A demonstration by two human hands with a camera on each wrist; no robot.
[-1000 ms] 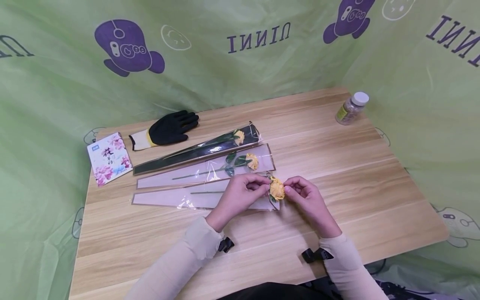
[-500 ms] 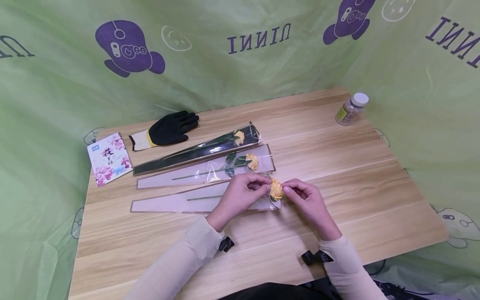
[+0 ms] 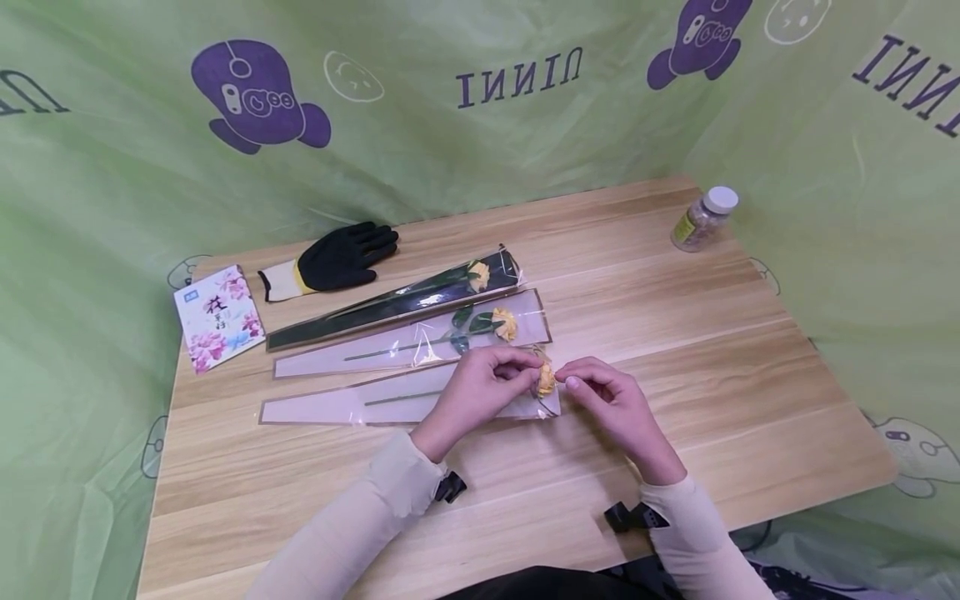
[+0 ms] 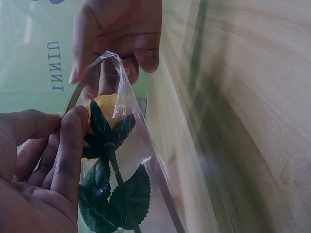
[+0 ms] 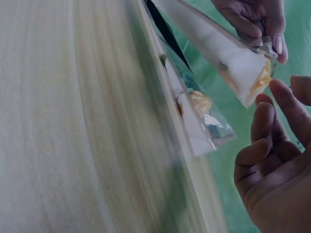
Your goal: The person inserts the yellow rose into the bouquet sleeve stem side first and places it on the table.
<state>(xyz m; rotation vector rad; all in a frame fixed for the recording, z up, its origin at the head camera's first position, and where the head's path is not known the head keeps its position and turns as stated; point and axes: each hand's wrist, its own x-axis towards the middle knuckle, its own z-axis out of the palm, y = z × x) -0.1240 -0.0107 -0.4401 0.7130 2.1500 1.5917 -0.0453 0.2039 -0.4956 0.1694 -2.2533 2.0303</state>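
My left hand (image 3: 489, 392) pinches the open edge of a clear-fronted, white-backed flower sleeve (image 3: 315, 409) between thumb and fingers. Inside its wide end is a yellow artificial rose (image 3: 546, 380), its green stem (image 3: 401, 398) running down the sleeve. Dark green leaves (image 4: 130, 194) below the bloom show through the film in the left wrist view. My right hand (image 3: 621, 404) is at the sleeve's mouth. Its index fingertip touches or nearly touches the bloom, while the thumb stands apart and the other fingers bend loosely.
Behind lie another white sleeve (image 3: 300, 364) and a black sleeve (image 3: 337, 321), each with a yellow rose. A black-palmed work glove (image 3: 341, 257) and a floral-printed booklet (image 3: 219, 319) are at the back left. A white-capped jar (image 3: 703, 221) stands at the back right of the wooden table (image 3: 712, 333).
The rose has slid left, deeper into the sleeve, and its stem tip has shifted toward the narrow end. The right thumb has come away from the bloom; the left hand stays put.
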